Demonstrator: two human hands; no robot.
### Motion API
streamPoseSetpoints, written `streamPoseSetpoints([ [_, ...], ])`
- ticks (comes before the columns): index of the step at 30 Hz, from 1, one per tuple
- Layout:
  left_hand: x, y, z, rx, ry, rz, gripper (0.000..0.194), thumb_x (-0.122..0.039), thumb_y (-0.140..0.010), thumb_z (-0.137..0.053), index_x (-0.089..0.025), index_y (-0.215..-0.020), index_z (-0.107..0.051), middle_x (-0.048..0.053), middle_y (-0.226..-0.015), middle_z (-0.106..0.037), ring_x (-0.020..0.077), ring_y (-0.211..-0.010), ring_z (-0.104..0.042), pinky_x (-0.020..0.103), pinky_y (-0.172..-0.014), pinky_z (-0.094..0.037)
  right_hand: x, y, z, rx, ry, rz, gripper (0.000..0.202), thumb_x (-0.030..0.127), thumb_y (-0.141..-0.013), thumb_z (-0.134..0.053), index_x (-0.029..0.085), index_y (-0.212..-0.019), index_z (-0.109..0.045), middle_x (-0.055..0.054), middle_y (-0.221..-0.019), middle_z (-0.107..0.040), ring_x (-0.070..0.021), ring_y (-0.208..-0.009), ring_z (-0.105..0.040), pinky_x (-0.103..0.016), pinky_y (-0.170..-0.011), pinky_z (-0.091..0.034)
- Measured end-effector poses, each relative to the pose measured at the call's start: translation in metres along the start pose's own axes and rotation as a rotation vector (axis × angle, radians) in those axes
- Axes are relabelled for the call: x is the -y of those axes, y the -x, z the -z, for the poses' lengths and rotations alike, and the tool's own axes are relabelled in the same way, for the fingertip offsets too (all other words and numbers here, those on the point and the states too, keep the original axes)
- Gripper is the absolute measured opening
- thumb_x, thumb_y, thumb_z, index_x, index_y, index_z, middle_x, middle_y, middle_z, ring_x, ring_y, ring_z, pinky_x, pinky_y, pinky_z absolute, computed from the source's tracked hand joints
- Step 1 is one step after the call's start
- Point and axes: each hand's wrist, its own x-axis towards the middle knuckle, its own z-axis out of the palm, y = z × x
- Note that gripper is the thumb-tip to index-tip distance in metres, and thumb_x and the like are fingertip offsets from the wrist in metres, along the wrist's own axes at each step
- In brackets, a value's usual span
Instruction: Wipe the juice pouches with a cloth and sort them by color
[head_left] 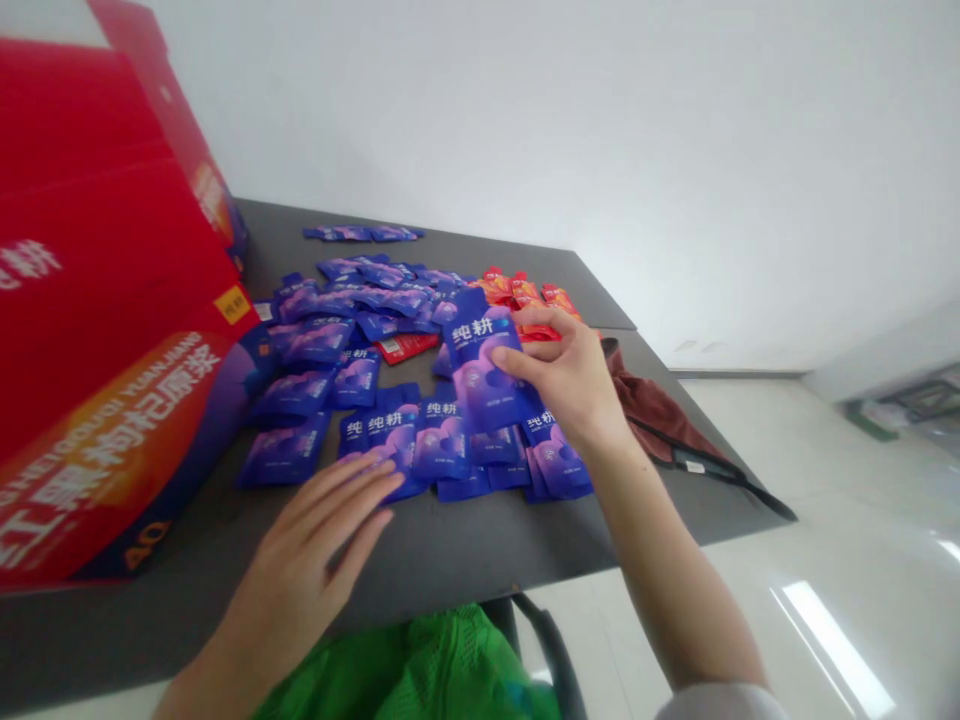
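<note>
A purple-blue pouch [480, 375] is pinched between the thumb and fingers of my right hand [566, 375], held upright above the other pouches. My left hand [322, 540] has its fingers stretched out, and their tips rest at the lower edge of a purple pouch [394, 430] in the front row. Many more purple pouches [319, 340] lie in overlapping heaps on the grey table [442, 545]. Behind my right hand are red-orange pouches [495, 287], partly hidden by it. One red pouch [406, 346] lies face down among the purple ones.
A large red carton [90, 260] stands on the table's left side. Some purple pouches [364, 234] lie in a row near the back edge. A brown cloth [660, 410] with a black border hangs over the right edge. White wall rises behind the table.
</note>
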Motion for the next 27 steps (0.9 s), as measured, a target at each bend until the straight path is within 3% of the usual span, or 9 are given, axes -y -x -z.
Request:
streamPoseSetpoints([
  [2,0.007,0.009,0.01,-0.046,-0.02,0.112,0.033,-0.025,-0.091,-0.048,-0.023,-0.123,-0.052,0.003,-0.12,-0.06,0.0171,-0.115,-0.053,0.033,-0.104,-0.039,0.003,0.016,-0.025,-0.017,-0.086,-0.048,0.054,0.038,-0.073,-0.066,0.023,-0.118,-0.039,0.006,-0.063,-0.057,-0.0138,-0.055,-0.058,-0.024,-0.052,-0.043],
  [4,0.011,0.012,0.014,-0.076,-0.06,0.154,0.033,-0.028,-0.091,-0.047,-0.022,-0.123,-0.052,0.004,-0.118,-0.061,0.0176,-0.112,-0.054,0.033,-0.103,-0.039,0.0,0.026,-0.053,-0.004,-0.017,-0.062,0.053,0.032,-0.072,-0.069,0.023,-0.116,-0.041,0.007,-0.06,-0.058,-0.0137,-0.056,-0.06,-0.023,-0.055,-0.044],
  [8,0.008,0.006,0.001,-0.038,-0.205,0.104,0.046,-0.041,-0.091,-0.043,-0.013,-0.128,-0.049,0.013,-0.119,-0.061,0.0247,-0.113,-0.054,0.038,-0.098,-0.043,-0.011,0.038,-0.088,-0.022,0.434,0.024,0.041,0.039,-0.086,-0.056,0.019,-0.12,-0.044,0.0,-0.064,-0.066,-0.0189,-0.063,-0.065,-0.024,-0.056,-0.041],
  [11,0.002,-0.003,-0.015,0.018,-0.321,0.034,0.054,-0.048,-0.09,-0.04,-0.008,-0.126,-0.051,0.016,-0.116,-0.063,0.0296,-0.108,-0.056,0.043,-0.09,-0.046,-0.01,0.05,-0.089,-0.025,0.672,0.117,0.03,0.043,-0.094,-0.04,0.02,-0.109,-0.053,-0.003,-0.07,-0.068,-0.019,-0.063,-0.066,-0.022,-0.052,-0.036],
  [15,0.005,-0.011,-0.022,0.105,-0.328,-0.025,0.038,-0.039,-0.093,-0.038,-0.016,-0.111,-0.062,0.01,-0.114,-0.066,0.0297,-0.109,-0.058,0.047,-0.09,-0.044,-0.008,0.05,-0.069,-0.023,0.73,0.211,0.029,0.034,-0.096,-0.033,0.021,-0.09,-0.058,0.0,-0.065,-0.067,-0.0152,-0.058,-0.065,-0.021,-0.052,-0.034],
  [19,0.016,-0.018,-0.009,0.225,-0.25,-0.042,0.037,-0.037,-0.095,-0.031,-0.024,-0.113,-0.06,0.003,-0.115,-0.066,0.0275,-0.11,-0.058,0.053,-0.094,-0.04,-0.015,0.007,-0.041,-0.152,0.775,0.135,0.028,0.04,-0.095,-0.036,0.023,-0.107,-0.055,-0.002,-0.078,-0.069,-0.0185,-0.076,-0.067,-0.024,-0.067,-0.043],
  [21,0.014,-0.024,-0.003,0.211,-0.246,-0.033,0.039,-0.041,-0.094,-0.032,-0.024,-0.118,-0.057,0.003,-0.12,-0.064,0.0284,-0.117,-0.053,0.056,-0.099,-0.036,-0.021,-0.026,-0.033,-0.125,0.851,0.069,0.032,0.044,-0.092,-0.042,0.021,-0.111,-0.054,-0.006,-0.091,-0.069,-0.0219,-0.089,-0.065,-0.028,-0.074,-0.045],
  [24,0.003,-0.037,-0.005,0.157,-0.241,-0.053,0.042,-0.042,-0.094,-0.034,-0.02,-0.123,-0.055,0.005,-0.126,-0.06,0.0282,-0.126,-0.045,0.052,-0.103,-0.034,-0.03,-0.072,-0.038,-0.002,0.911,-0.048,0.041,0.048,-0.083,-0.056,0.018,-0.112,-0.054,-0.013,-0.107,-0.065,-0.0269,-0.102,-0.061,-0.033,-0.081,-0.047],
  [27,0.0,-0.045,-0.023,0.212,-0.242,-0.083,0.047,-0.04,-0.094,-0.033,-0.015,-0.129,-0.051,0.01,-0.132,-0.055,0.028,-0.127,-0.043,0.047,-0.1,-0.041,-0.039,-0.1,-0.055,0.043,0.906,-0.128,0.058,0.043,-0.073,-0.07,0.015,-0.119,-0.049,-0.017,-0.111,-0.062,-0.0301,-0.103,-0.061,-0.037,-0.082,-0.048],
])
